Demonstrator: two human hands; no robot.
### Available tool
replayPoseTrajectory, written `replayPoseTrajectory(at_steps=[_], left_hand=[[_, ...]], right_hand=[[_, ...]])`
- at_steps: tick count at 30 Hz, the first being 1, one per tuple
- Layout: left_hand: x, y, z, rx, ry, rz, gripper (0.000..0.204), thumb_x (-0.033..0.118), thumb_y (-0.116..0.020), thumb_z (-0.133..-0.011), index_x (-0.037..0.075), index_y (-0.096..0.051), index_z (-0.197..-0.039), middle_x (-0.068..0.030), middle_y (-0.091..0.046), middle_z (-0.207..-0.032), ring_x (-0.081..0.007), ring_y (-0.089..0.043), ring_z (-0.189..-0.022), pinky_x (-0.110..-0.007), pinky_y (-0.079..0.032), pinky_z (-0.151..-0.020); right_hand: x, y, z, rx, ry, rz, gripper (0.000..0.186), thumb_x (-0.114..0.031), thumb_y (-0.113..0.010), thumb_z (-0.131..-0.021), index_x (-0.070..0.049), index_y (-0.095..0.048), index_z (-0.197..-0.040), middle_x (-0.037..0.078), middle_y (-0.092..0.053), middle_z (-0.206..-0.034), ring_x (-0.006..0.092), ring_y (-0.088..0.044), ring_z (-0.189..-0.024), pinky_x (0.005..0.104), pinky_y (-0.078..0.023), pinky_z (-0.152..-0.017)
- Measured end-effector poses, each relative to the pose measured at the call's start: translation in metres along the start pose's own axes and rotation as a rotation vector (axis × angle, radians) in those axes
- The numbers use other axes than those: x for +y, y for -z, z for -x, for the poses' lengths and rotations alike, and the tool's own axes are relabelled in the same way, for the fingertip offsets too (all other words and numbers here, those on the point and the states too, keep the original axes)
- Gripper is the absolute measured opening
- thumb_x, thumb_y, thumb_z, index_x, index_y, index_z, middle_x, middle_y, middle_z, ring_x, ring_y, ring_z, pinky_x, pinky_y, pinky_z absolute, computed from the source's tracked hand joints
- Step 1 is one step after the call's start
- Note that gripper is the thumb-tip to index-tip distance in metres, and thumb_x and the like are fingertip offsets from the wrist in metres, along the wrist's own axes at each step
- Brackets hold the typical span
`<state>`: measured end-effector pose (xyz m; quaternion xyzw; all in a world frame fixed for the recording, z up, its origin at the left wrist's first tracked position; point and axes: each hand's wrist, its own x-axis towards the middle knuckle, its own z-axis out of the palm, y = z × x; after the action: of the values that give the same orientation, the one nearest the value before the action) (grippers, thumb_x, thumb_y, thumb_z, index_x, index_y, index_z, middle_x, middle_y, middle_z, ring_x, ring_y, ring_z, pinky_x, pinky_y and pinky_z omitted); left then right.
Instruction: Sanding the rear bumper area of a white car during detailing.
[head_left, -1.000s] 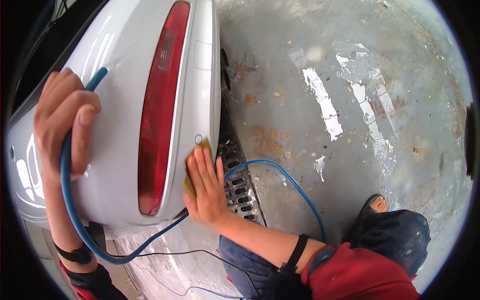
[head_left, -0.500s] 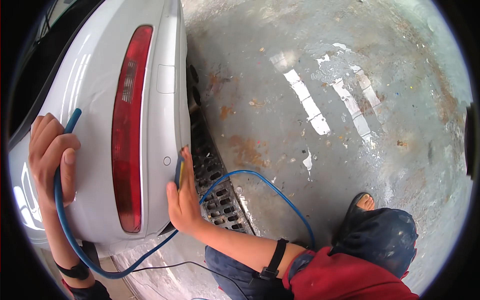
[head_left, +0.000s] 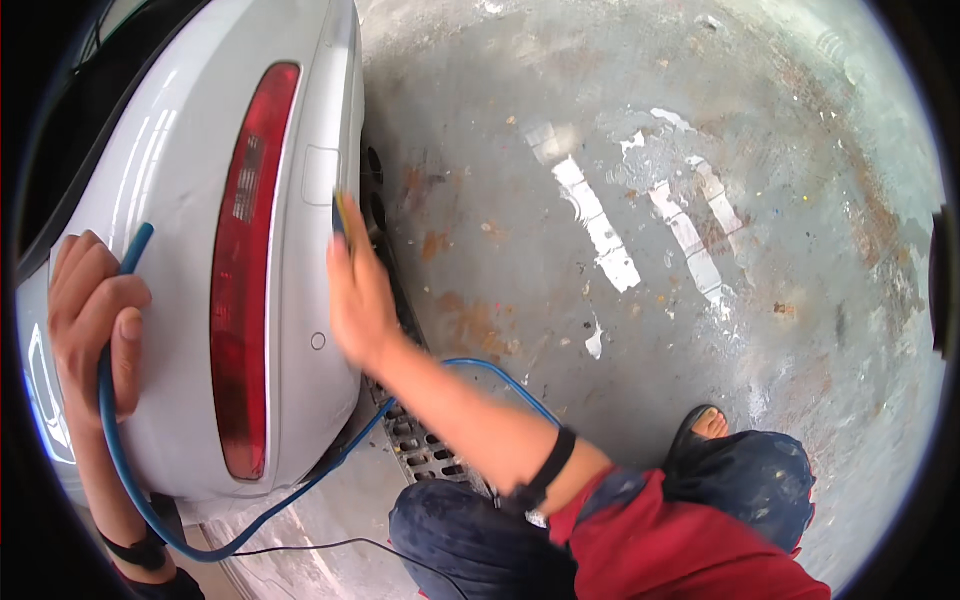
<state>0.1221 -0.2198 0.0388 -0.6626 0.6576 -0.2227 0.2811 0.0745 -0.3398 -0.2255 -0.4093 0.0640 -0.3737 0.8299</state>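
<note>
The car (head_left: 175, 320) stood along the left of the view, its white rear corner close to the person, with the long red tail light (head_left: 240, 340) running up it and the bumper (head_left: 297, 290) to the right of that. Work on the bumper looked to be under way rather than finished: a thin blue and yellow pad (head_left: 339, 216) was at its outer edge, beside the square outlined cover (head_left: 321, 176) and above the small round mark (head_left: 318, 341). No clear line parted worked paint from unworked paint, so how much was done and how much was left could not be told. The paint was glossy with reflections, and no water showed at the hose end.

The right hand (head_left: 360, 290) was slightly blurred, its fingers stretched nearly straight, keeping the pad between them and the bumper's side. Some of the grip was hidden behind the fingers, and how hard it pressed could not be judged. The left hand (head_left: 95, 320) was curled firmly round a blue hose (head_left: 215, 554), whose cut end poked out above the thumb, over the white bodywork. From that hand the hose looped down under the car's corner, then crossed the metal drain grate (head_left: 415, 445) and passed behind the right forearm.
</note>
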Motion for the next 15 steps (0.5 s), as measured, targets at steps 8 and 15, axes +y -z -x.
replayPoseTrajectory(at_steps=[8,15], left_hand=[[-0.002,0.003,0.002,-0.003,0.026,-0.016,0.035,0.033,-0.054,-0.109,0.010,-0.061,-0.084,-0.0130,-0.041,-0.081,-0.0252,-0.048,-0.078,-0.038,-0.043,-0.074],[-0.005,0.001,0.010,-0.022,0.086,-0.021,0.036,0.037,-0.050,-0.111,0.012,-0.062,-0.088,-0.0119,-0.042,-0.086,-0.0252,-0.051,-0.085,-0.035,-0.046,-0.083]], right_hand=[[0.080,-0.014,0.054,0.076,0.023,-0.121,0.059,-0.028,-0.033,-0.118,0.005,-0.026,-0.166,0.026,-0.034,-0.170,0.0352,-0.029,-0.160,0.0413,-0.021,-0.131],[0.044,0.015,-0.057,-0.015,-0.140,-0.034,0.049,-0.032,-0.035,-0.116,-0.001,-0.049,-0.150,0.025,-0.065,-0.137,0.0419,-0.062,-0.127,0.0472,-0.046,-0.111]])
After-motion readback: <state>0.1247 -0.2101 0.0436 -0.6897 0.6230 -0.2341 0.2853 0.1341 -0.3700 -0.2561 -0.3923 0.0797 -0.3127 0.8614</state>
